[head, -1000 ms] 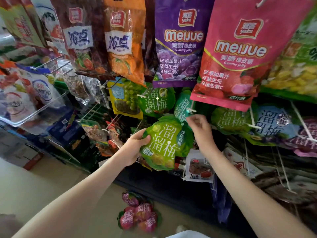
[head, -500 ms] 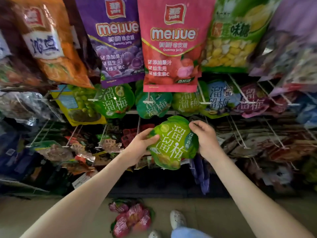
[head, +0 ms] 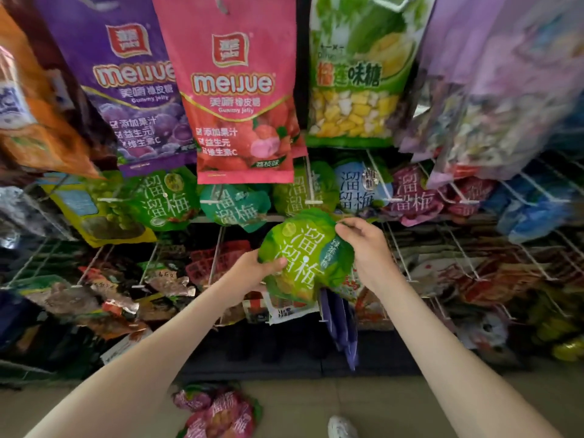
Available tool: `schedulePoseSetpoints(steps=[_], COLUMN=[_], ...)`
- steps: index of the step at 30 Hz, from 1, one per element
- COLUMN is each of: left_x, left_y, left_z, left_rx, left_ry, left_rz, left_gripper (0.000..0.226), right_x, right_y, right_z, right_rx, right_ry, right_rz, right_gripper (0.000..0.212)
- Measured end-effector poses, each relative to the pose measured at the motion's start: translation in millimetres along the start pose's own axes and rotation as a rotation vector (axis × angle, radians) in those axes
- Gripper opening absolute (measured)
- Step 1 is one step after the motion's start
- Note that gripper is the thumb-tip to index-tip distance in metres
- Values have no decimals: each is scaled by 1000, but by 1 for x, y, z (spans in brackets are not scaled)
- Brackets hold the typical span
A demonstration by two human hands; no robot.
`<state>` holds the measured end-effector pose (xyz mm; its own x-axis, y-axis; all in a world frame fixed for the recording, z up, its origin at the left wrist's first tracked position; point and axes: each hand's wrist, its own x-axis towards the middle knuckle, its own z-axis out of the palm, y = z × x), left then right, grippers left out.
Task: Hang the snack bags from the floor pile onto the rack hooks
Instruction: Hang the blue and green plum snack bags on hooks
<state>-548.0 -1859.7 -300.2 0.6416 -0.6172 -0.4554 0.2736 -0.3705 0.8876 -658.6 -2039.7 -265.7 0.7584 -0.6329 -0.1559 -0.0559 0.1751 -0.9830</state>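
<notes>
Both hands hold one green snack bag (head: 303, 257), which sits below the pink Meijue bag (head: 240, 99) and a little to its right, in front of the rack. Left hand (head: 252, 273) grips the bag's lower left edge, thumb across the printed front. Right hand (head: 363, 248) pinches its upper right edge with curled fingers. Just under the pink Meijue bag, similar green bags (head: 234, 207) hang in a row on white wire hooks (head: 311, 184). Far below it, a pile of reddish snack bags (head: 218, 412) lies on the floor, near a white shoe (head: 341, 428).
</notes>
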Motion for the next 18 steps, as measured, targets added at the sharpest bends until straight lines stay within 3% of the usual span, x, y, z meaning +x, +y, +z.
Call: schedulePoseSetpoints(steps=[2,5,9,12,18], left_x=[-1,-6,-16,-18,-1], left_y=[1,-3,-2,7,16], left_z=[4,9,12,17,33], left_rx=[-39,-43,142,514,994], left_ry=[52,222,382,466,604], left_rz=[36,96,352,538,603], left_gripper=[49,86,89,91,86], right_x=[11,25,41,50,59], right_y=[-8,-22,-29,-27,-18], right_z=[3,12,26,32,25], right_rx=[74,66,-58,-63,-83], right_ry=[-23,-123,-218,-225,-282], right_rz=[21,26,-18,-56,-108], right_gripper=[6,5,11,13,16])
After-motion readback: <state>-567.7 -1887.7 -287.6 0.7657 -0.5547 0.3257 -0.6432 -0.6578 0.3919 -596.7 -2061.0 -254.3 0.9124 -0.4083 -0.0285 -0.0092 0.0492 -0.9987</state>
